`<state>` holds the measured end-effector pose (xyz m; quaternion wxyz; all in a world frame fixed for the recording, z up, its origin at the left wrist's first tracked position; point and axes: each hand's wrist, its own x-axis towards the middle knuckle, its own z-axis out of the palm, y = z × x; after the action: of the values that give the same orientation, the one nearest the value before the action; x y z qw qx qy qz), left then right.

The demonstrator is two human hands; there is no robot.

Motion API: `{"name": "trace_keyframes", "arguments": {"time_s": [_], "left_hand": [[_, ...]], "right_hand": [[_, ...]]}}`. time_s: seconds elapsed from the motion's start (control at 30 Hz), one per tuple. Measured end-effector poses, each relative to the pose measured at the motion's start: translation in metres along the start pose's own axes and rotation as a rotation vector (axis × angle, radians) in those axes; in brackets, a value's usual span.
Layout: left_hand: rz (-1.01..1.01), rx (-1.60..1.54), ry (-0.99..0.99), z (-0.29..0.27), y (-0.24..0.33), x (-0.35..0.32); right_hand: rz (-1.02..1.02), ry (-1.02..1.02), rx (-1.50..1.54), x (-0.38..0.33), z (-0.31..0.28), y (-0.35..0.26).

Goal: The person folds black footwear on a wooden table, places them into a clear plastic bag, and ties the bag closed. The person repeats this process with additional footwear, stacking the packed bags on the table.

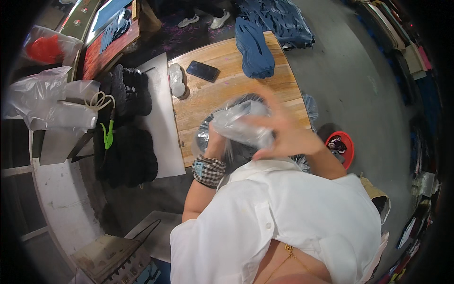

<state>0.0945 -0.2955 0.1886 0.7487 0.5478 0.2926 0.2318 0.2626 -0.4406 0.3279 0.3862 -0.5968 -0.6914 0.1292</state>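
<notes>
Holding: both hands grip a clear plastic bag [240, 124] raised above the wooden tabletop [222, 90].
Right hand [283, 130]: blurred, fingers clasped on the bag's right side.
Left hand [215, 142]: largely hidden behind the bag, closed on its lower left edge (a checked band sits on that wrist).
Bag contents: something dark, too blurred to tell.
On the tabletop: a dark phone [202, 71] and a stack of blue fabric [254, 47], both well apart from the bag.
Floor: a red bowl [344, 147] just right of the tabletop.
</notes>
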Motion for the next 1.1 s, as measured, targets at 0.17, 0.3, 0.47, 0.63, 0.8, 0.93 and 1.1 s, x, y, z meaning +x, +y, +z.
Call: {"name": "trace_keyframes", "arguments": {"time_s": [0.17, 0.3, 0.47, 0.63, 0.8, 0.93, 1.1], "left_hand": [[-0.245, -0.011, 0.058, -0.014, -0.02, 0.032], [-0.295, -0.108, 0.077, -0.015, -0.015, 0.027], [-0.297, -0.431, -0.03, -0.004, -0.017, 0.022], [-0.257, -0.198, -0.469, -0.003, -0.002, 0.009], [0.606, 1.753, -0.435, 0.033, 0.011, -0.032], [0.863, 2.147, -0.419, 0.045, 0.017, -0.052], [0.872, 1.608, -0.364, 0.009, 0.048, -0.074]], "right_hand": [[0.46, 0.236, 0.055, -0.049, 0.018, 0.042], [0.428, 0.21, -0.021, -0.028, 0.114, 0.055], [0.362, 0.238, -0.024, -0.017, 0.147, 0.055], [0.284, 0.288, -0.1, -0.027, 0.153, 0.071], [0.234, 0.237, -0.083, -0.046, 0.173, 0.098], [0.399, 0.257, 0.483, -0.06, 0.18, 0.11], [0.473, 0.305, 0.511, -0.058, 0.201, 0.132]]}}
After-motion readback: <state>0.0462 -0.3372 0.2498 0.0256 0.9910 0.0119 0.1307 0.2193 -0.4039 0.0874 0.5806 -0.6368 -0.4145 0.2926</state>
